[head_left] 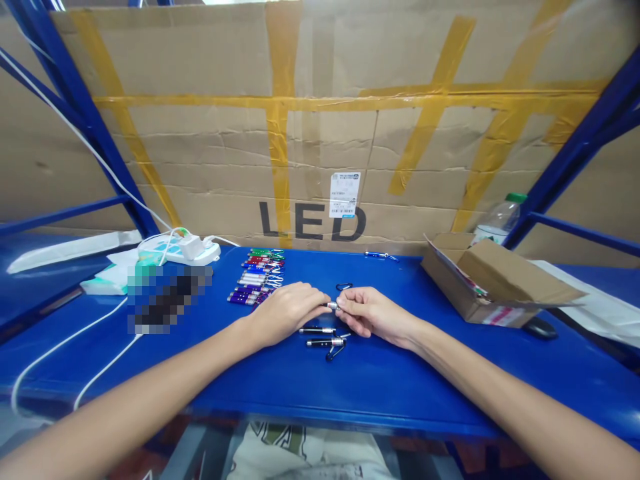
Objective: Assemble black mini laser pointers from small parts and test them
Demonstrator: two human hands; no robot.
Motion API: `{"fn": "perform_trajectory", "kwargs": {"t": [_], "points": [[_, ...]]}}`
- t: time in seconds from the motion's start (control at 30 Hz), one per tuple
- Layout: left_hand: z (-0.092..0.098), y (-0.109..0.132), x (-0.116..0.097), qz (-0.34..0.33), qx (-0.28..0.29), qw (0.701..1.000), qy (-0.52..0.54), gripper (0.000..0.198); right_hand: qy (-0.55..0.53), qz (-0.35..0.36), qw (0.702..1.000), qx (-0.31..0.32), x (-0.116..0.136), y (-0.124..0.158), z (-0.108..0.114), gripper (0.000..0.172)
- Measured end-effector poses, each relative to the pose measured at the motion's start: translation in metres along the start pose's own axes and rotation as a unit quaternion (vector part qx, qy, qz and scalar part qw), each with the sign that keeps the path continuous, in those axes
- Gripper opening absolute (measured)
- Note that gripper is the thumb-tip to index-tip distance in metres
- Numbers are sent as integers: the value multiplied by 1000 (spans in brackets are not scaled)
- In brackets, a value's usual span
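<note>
Two bare hands are pinching one small silver-ended pen-shaped piece (333, 305) between them, over the blue table (240, 380). Left hand (290, 308) is closing its fingertips on the left end, its back hiding most of that grip. Right hand (375, 315) is gripping the silver end with thumb and index, no gap, other fingers curling loosely. Two black pens (320, 343) are lying just nearer; a black clip (344, 287) is lying just beyond.

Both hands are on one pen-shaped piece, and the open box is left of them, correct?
Not quite: the head view shows the open box to the right, not left. The left hand and right hand are on one pen-shaped piece.
</note>
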State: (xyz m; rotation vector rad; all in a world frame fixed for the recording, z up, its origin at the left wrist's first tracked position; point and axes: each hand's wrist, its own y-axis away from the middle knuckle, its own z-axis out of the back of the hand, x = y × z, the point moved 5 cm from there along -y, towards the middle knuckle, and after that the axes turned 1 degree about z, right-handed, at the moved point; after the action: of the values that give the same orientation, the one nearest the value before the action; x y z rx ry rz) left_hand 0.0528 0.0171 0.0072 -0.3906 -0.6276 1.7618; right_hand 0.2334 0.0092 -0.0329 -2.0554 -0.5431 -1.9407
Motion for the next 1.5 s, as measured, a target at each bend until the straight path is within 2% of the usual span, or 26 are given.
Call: {"fn": "perform_trajectory", "kwargs": {"t": [0.17, 0.3, 0.4, 0.43, 0.5, 0.57, 0.67, 0.73, 0.97, 1.1, 1.3, 1.5], "points": [[2, 0, 12, 90, -12, 992, 92, 23, 82, 35, 996, -6, 6, -1, 4, 54], [1, 0, 17, 125, 5, 984, 123, 21, 126, 31, 992, -7, 4, -3, 8, 56], [1, -1, 18, 146, 31, 978, 146, 22, 197, 73, 976, -64, 8, -3, 19, 50], [1, -1, 18, 154, 42, 975, 156, 23, 246, 104, 959, -97, 11, -3, 25, 44], [-1, 0, 18, 168, 71, 968, 174, 22, 376, 178, 895, -161, 18, 0, 33, 29], [-4, 1, 18, 180, 100, 962, 181, 21, 482, 220, 830, -173, 19, 1, 37, 19], [-8, 3, 19, 197, 120, 956, 183, 20, 582, 207, 772, -151, 10, -2, 43, 33], [-11, 4, 20, 202, 122, 953, 192, 18, 614, 189, 751, -155, 5, -4, 49, 39], [-17, 6, 21, 202, 125, 947, 218, 16, 619, 182, 751, -137, 1, -9, 53, 14], [-18, 7, 22, 207, 127, 943, 228, 15, 629, 180, 743, -139, 2, -10, 52, 8], [-15, 7, 22, 201, 143, 944, 219, 18, 634, 180, 736, -153, 2, -10, 53, 9], [-13, 8, 22, 190, 153, 947, 209, 15, 620, 167, 750, -157, 2, -11, 53, 11]]}}
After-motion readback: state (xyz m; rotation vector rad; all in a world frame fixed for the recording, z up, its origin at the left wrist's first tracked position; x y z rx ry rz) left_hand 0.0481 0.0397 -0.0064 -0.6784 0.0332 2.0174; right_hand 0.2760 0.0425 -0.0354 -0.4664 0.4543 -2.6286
